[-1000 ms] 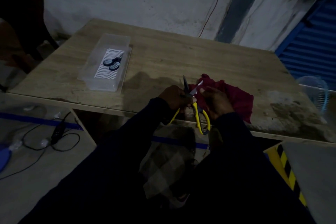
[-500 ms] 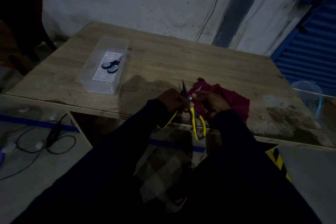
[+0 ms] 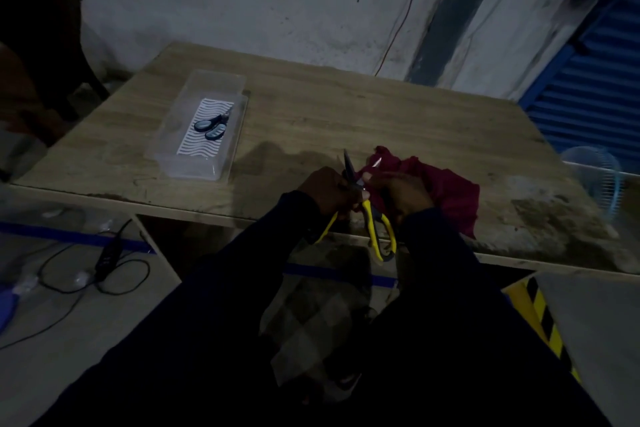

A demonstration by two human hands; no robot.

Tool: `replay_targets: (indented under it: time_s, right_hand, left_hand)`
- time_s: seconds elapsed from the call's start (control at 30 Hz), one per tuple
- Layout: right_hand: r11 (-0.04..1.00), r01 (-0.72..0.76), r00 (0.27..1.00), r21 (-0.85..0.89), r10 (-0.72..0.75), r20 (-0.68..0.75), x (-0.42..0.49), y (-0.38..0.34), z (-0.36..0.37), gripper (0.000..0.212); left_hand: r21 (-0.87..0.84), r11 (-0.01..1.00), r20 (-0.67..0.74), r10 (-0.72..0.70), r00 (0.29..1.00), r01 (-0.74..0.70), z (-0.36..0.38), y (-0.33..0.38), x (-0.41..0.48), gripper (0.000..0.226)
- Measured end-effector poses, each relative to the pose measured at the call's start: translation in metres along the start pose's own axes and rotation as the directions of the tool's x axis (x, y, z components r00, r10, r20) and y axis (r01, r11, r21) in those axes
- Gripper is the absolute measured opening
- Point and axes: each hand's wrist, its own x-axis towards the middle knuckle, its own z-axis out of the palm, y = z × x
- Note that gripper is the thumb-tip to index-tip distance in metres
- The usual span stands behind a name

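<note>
Your left hand (image 3: 325,191) grips one yellow handle of the scissors (image 3: 370,218) at the near edge of the table (image 3: 311,107). Your right hand (image 3: 405,192) pinches the other blade, just over the red cloth (image 3: 453,187). The blades stand spread between your fingers, and the second handle loop hangs free below.

Open yellow-handled scissors (image 3: 370,222), tips up, above table (image 3: 311,107) edge, crumpled maroon cloth (image 3: 453,191) behind
</note>
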Motion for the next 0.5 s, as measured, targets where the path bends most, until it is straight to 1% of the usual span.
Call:
replay_targets:
  time_s: [0.07,0.17,0.2,0.23,0.3,0.33,0.43,0.5]
  right_hand:
    - [0.997,-0.011,1.000,-0.076,0.011,0.009,-0.003,-0.003,-0.001,0.022]
    - [0.960,-0.040,0.999,-0.277,0.035,-0.021,0.004,-0.012,-0.008,0.030]
    - [0.953,-0.049,0.998,-0.300,0.039,-0.040,0.009,-0.014,-0.010,0.034]
    - [0.961,-0.061,0.998,-0.271,0.051,-0.045,0.010,-0.016,-0.009,0.038]
    - [0.986,-0.084,0.996,-0.144,0.079,-0.038,0.007,-0.016,-0.003,0.046]
    - [0.991,-0.094,0.995,-0.098,0.089,-0.051,-0.001,-0.019,0.002,0.045]
    - [0.995,-0.088,0.989,-0.042,0.082,-0.122,0.000,-0.022,0.003,0.033]
    - [0.996,-0.091,0.987,0.011,0.092,-0.131,0.009,-0.021,-0.002,0.038]
  left_hand:
    - [0.009,1.000,0.029,-0.015,0.999,0.015,-0.002,0.001,0.002,0.031]
    - [0.024,0.999,0.032,-0.032,0.999,0.031,-0.002,0.004,0.001,0.031]
    - [0.022,0.999,0.026,-0.040,0.999,0.039,0.000,0.005,0.001,0.029]
    - [0.008,0.999,0.024,-0.049,0.998,0.049,0.001,0.006,0.000,0.028]
    - [-0.026,0.998,0.024,-0.059,0.998,0.059,0.000,0.008,-0.001,0.026]
    - [-0.024,0.998,0.025,-0.061,0.998,0.061,0.000,0.008,-0.001,0.026]
    - [-0.009,0.997,0.038,-0.073,0.997,0.073,-0.001,0.008,-0.001,0.027]
    - [-0.030,0.997,0.038,-0.075,0.996,0.076,0.002,0.006,-0.001,0.027]
